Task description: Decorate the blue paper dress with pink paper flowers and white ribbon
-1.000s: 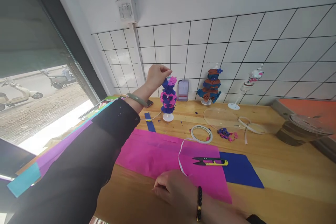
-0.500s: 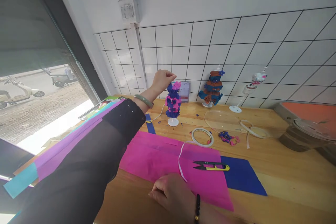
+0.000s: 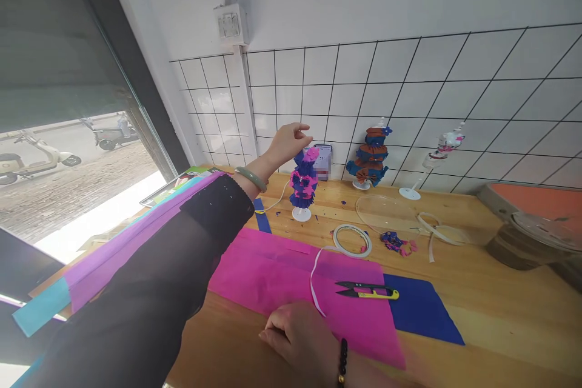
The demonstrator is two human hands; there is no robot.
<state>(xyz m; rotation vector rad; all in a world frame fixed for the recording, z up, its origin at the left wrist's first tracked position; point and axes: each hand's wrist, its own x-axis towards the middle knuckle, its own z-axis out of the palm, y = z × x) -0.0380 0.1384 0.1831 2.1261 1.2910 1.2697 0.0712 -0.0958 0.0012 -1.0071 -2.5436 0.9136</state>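
Observation:
My left hand (image 3: pixel 289 142) reaches forward over a small stand dressed in blue and pink ruffles (image 3: pixel 303 185). Its thumb and fingers are parted, with nothing visible between them, just above the pink flower at the stand's top. The little dress has a bow at its middle and stands upright on a white round base. My right hand (image 3: pixel 300 336) rests curled in a loose fist at the near edge of a pink sheet (image 3: pixel 264 264); nothing shows in it. Yellow-and-black thread snips (image 3: pixel 368 291) and a narrow white strip (image 3: pixel 313 279) lie on that sheet.
A phone (image 3: pixel 323 163) leans on the tiled wall. Beside it stand an orange-and-blue ruffled dress (image 3: pixel 370 157) and a white figure (image 3: pixel 448 144) on a stand. A tape roll (image 3: pixel 351 241), paper scraps (image 3: pixel 395 242), a blue sheet (image 3: pixel 425 309) and a brown container (image 3: pixel 518 248) are on the table.
The fingers of my left hand, pinched at the stand's top before, have parted and lifted slightly off it. My right hand stays in place. The view has shifted slightly.

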